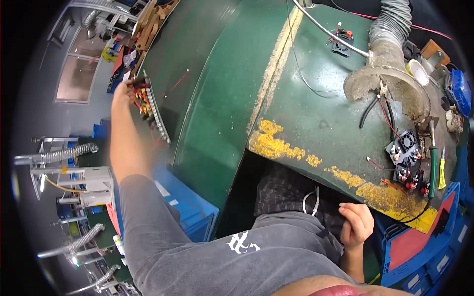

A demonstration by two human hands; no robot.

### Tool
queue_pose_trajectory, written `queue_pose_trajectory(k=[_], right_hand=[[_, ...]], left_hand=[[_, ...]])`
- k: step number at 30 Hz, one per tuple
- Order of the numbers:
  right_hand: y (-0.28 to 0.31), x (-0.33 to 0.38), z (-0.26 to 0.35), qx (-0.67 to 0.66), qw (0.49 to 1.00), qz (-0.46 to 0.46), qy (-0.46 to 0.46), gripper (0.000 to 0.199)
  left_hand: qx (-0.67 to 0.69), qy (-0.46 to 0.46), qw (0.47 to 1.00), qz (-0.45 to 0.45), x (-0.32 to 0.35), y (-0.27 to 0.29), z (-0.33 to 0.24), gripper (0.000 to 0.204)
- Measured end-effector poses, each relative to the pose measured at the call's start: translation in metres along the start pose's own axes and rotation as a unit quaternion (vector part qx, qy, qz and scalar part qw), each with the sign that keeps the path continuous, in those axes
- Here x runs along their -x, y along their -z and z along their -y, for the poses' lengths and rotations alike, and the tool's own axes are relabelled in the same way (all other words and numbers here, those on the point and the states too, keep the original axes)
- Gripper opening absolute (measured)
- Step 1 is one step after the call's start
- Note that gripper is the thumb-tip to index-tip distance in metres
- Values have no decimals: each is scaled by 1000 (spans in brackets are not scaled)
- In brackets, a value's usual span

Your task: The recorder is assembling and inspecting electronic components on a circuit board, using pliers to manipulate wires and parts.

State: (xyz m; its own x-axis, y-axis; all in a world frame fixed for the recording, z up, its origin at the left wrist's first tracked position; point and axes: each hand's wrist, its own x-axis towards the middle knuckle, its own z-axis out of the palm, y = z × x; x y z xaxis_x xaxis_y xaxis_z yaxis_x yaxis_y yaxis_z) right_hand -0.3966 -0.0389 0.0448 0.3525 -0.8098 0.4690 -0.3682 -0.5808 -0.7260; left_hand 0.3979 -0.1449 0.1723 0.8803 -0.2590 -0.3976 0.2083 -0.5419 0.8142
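Note:
My left arm stretches out to the far left, and my left hand (124, 92) grips one end of a long electronic assembly (152, 109). The assembly has a pale, ridged strip along one side and red and yellow parts with loose wires on the other. It is held over the green surface, with its lower end slanting down toward me. My right hand (356, 224) rests near my lap, below the bench's yellow-worn edge. Its fingers are curled in, and nothing shows between them.
On the green bench (316, 118) lie pliers (382, 106), a green-handled soldering iron (433, 170) and small fan units (406, 148). Another fan (342, 43) sits farther back. A fume hose hood (390, 89) stands at the right. Blue crates (190, 209) are below the bench's left side.

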Motion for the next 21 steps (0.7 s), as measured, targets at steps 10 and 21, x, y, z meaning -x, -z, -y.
queue_pose_trajectory(k=[10,21], right_hand=[[4,-31,-14,-71,988,-31,130,21],[-121,-98,-9,-268,955,103,78,64]], left_hand=[[362,-56,904,222,204,35,-91,31],[349,53,852,387,390,-82,-35,39]])
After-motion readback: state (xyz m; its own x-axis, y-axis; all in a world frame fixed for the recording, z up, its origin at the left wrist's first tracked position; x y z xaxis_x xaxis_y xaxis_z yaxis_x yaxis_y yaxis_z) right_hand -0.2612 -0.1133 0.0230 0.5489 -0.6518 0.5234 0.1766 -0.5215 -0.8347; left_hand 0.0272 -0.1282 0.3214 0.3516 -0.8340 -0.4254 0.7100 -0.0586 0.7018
